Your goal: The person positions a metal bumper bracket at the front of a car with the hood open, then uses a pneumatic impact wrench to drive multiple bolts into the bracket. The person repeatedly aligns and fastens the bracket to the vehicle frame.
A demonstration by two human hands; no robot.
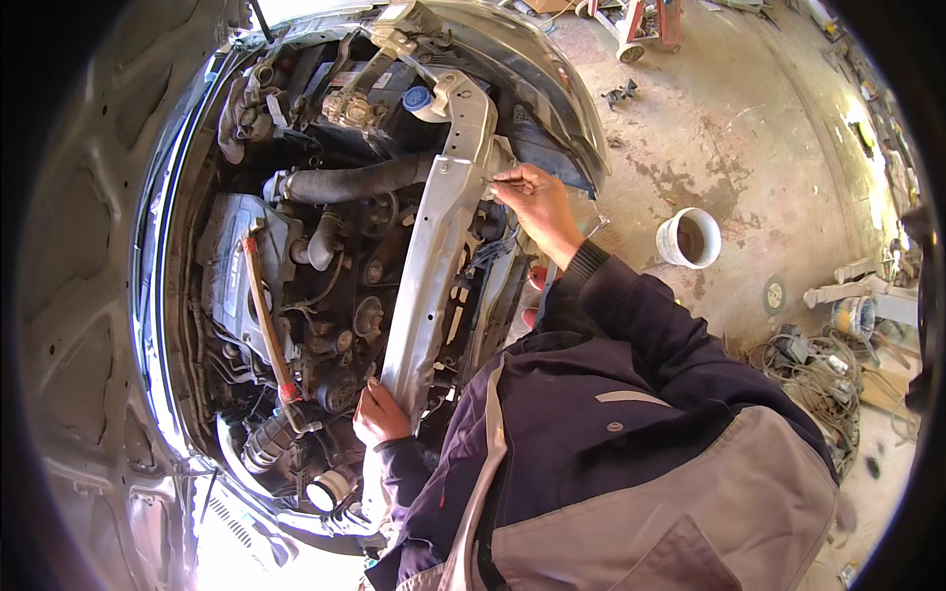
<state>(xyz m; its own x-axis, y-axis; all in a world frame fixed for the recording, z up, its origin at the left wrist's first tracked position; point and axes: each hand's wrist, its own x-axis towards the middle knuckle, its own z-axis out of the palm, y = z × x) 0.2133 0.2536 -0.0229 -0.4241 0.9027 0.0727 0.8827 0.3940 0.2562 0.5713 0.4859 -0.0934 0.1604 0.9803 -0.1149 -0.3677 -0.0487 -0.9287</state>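
A long grey metal radiator support bar [424, 281] runs across the front of the engine bay. My right hand [537, 205] is at its outer edge, thumb and fingertips pinched together; anything between them is too small to name. Beside the bar's lower end is my left hand [382, 414], its fingers curled closed next to the inner edge. What those fingers hold, if anything, is hidden. A thick dark hose [360, 180] passes close to the bar's inner side. The blue cap [418, 98] sits near the bar's far end.
The engine cover [232, 266] has a tool with a reddish handle [264, 315] lying across it. The raised hood [84, 286] stands at the left. A white bucket [689, 238] is on the stained floor at right, with tangled cables [803, 379] further down and a red wheeled stand [650, 25] beyond.
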